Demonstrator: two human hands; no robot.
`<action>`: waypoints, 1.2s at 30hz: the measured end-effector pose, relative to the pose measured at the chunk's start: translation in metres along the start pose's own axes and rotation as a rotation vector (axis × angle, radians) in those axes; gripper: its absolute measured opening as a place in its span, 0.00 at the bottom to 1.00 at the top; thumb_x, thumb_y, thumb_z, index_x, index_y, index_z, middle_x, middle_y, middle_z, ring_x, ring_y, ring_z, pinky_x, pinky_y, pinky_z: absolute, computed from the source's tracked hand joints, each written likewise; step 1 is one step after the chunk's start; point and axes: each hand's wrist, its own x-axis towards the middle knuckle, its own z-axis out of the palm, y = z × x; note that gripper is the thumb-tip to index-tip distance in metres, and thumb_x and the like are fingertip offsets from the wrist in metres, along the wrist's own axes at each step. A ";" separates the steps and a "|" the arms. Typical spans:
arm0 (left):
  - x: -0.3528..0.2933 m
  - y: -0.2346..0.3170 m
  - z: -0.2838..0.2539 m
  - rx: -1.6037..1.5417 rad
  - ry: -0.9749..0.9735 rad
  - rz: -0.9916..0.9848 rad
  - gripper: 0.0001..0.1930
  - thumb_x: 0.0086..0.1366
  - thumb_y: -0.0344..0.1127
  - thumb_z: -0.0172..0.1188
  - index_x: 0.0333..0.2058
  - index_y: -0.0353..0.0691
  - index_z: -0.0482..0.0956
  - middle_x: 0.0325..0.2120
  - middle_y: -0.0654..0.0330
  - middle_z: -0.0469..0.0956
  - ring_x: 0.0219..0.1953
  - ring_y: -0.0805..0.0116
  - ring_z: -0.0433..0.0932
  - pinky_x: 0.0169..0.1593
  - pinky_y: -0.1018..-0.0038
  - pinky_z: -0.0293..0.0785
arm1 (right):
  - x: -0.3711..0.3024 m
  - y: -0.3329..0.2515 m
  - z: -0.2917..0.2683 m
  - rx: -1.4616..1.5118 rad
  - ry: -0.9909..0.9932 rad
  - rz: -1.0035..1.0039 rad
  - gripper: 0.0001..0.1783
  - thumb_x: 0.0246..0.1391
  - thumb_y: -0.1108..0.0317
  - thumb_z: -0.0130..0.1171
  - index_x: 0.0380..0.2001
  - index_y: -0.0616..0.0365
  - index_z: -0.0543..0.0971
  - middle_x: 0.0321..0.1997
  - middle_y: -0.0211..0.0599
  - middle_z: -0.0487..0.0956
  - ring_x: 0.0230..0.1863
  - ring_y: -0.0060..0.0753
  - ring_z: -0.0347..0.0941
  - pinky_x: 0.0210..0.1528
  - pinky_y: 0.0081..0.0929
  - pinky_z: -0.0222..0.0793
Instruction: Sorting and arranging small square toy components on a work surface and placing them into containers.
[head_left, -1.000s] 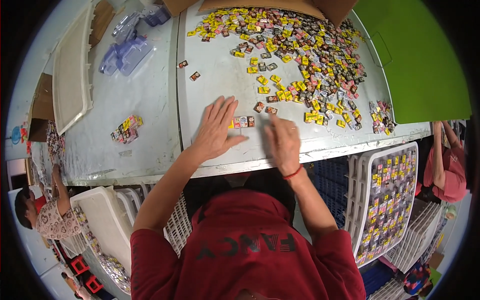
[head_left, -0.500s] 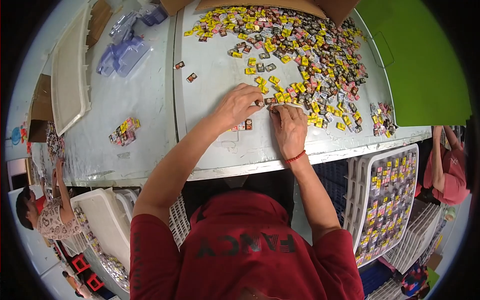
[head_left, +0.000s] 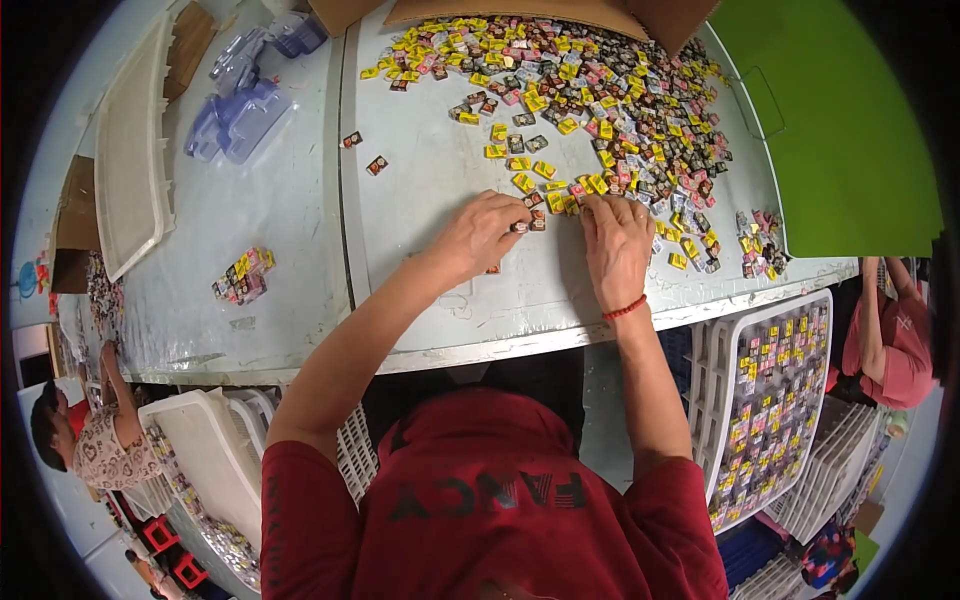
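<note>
My left hand [head_left: 482, 238] is closed over the table, its thumb and fingertips pinching a small dark box-shaped piece [head_left: 519, 228]. Beside those fingertips lies a brown piece [head_left: 538, 220]. Under the same hand another reddish-brown piece [head_left: 493, 268] peeks out, the rest of it covered. My right hand [head_left: 620, 245], with a red bracelet at its wrist, reaches to the near edge of a wide heap of small box-shaped pieces [head_left: 640, 130] in yellow, pink, black and brown. Its fingers curl down next to yellow pieces [head_left: 597, 184]; whatever lies under the fingertips is hidden.
An opened cardboard box [head_left: 520, 12] stands behind the heap. Clear bluish plastic trays [head_left: 240, 120] and a small cluster of pieces [head_left: 244, 276] lie to the left. White crates, one with filled packs [head_left: 770, 400], stand below the table edge. Other people work at both sides.
My right hand has moved rightward, away from my left hand, to the heap's near edge. My left hand has shifted slightly toward me, still pinching the dark piece.
</note>
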 end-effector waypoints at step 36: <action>0.014 -0.009 0.029 0.048 0.068 0.104 0.11 0.54 0.33 0.63 0.37 0.39 0.77 0.37 0.59 0.78 0.42 0.58 0.74 0.47 0.67 0.71 | -0.016 0.013 -0.004 -0.019 0.007 -0.178 0.13 0.43 0.65 0.65 0.34 0.55 0.78 0.37 0.31 0.79 0.45 0.36 0.70 0.55 0.48 0.56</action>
